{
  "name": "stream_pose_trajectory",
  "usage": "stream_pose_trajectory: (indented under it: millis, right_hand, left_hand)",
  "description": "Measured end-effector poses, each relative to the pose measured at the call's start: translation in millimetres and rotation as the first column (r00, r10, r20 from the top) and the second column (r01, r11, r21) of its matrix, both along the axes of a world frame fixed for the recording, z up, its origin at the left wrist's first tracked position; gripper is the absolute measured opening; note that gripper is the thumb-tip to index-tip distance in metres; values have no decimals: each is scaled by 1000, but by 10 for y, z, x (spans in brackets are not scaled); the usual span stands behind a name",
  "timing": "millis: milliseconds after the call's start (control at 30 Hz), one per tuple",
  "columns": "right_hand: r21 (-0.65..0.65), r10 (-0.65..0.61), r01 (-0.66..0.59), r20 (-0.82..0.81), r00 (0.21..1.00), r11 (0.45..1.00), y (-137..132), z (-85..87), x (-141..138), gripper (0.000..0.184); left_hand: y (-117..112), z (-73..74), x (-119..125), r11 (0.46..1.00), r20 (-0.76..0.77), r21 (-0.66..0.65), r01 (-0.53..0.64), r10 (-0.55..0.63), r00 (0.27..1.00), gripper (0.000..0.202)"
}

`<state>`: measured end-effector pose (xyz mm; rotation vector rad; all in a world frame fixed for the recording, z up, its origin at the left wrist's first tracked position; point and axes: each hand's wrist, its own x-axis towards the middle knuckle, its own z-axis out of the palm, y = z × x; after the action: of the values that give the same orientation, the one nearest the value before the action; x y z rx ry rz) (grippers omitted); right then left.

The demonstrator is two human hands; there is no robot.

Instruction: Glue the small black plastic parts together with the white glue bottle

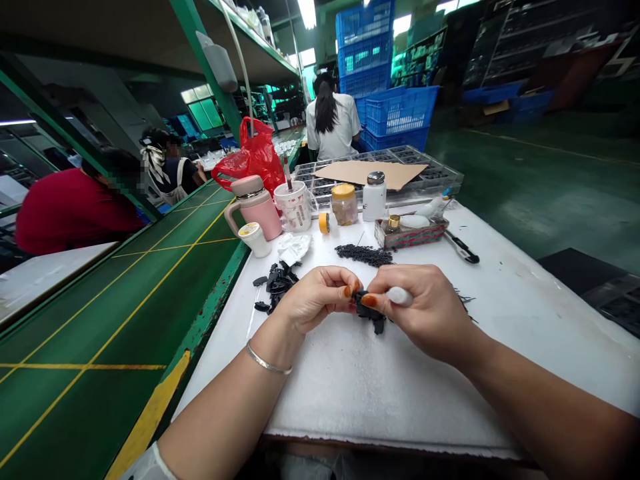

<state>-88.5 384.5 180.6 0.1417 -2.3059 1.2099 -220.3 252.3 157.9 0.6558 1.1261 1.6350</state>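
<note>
Over the white tabletop (340, 387), my two hands meet. Between the thumb and fingers of my left hand (323, 293) is a small black plastic part (357, 298). My right hand (425, 307) is closed around a white-ended tool (399, 296); its working tip is hidden by the fingers, at the black part. Just below them lie more black plastic pieces (373, 317). A heap of black plastic parts (277, 283) is left of my left hand. Beyond my hands spreads a pile of tiny black pieces (364, 254).
Behind stand a pink mug (257, 212), a white cup (294, 207), a lidded jar (344, 205), a white pump bottle (375, 198) and a small box (413, 235). A black-handled cutter (464, 249) lies right. A green conveyor (125, 287) runs left; co-workers sit beyond.
</note>
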Motion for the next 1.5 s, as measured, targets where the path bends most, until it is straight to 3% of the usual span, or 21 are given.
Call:
stream_pose_trajectory:
  millis: [67, 133, 267, 467, 633, 767, 867, 1000, 1067, 1133, 1300, 1500]
  right_hand:
    - [69, -22, 27, -74, 997, 997, -12, 0, 10, 16]
    - [53, -31, 34, -59, 998, 998, -5, -7, 9, 16]
    - [-183, 10, 15, 135, 991, 983, 50, -27, -33, 30]
    - [-479, 163, -26, 247, 955, 878, 101, -55, -89, 37]
    - [-606, 282, -92, 225, 933, 790, 102, -71, -107, 34]
    - [-639, 337, -125, 222, 915, 759, 102, -77, -103, 32]
    - [-609, 332, -138, 219, 917, 781, 99, -63, -81, 32]
    - [-351, 152, -66, 221, 963, 934, 108, 5, -34, 30]
    - [-238, 49, -4, 183, 982, 971, 122, 35, -13, 30]
    - [-245, 48, -5, 173, 984, 970, 140, 39, -2, 32]
    - [-380, 207, -119, 202, 957, 917, 156, -14, -24, 35]
    - [-379, 220, -134, 193, 956, 916, 135, -13, -46, 33]
  left_hand:
    - [0, 2, -2, 1000, -4, -6, 10, -10, 1000, 22]
    - [1, 12, 0, 1000, -7, -4, 5, -5, 1000, 22]
    - [9, 49, 16, 997, -39, 38, -64, 66, 997, 20]
    - [12, 52, 5, 994, -98, 76, -73, 80, 992, 18]
    - [11, 36, -15, 998, -33, 66, -16, 18, 999, 19]
    - [15, 30, 3, 996, -4, 81, 32, -32, 999, 19]
    - [9, 33, 4, 994, 13, 96, 57, -58, 998, 16]
    - [-41, 72, -58, 994, 69, 97, 59, -66, 995, 16]
    - [-69, 96, -93, 993, 93, 119, 29, -40, 995, 16]
    - [-85, 108, -108, 990, 102, 140, 20, -34, 994, 15]
    - [-76, 96, -83, 985, 89, 161, 55, -70, 994, 16]
    - [-69, 95, -69, 983, 72, 170, 74, -87, 994, 16]
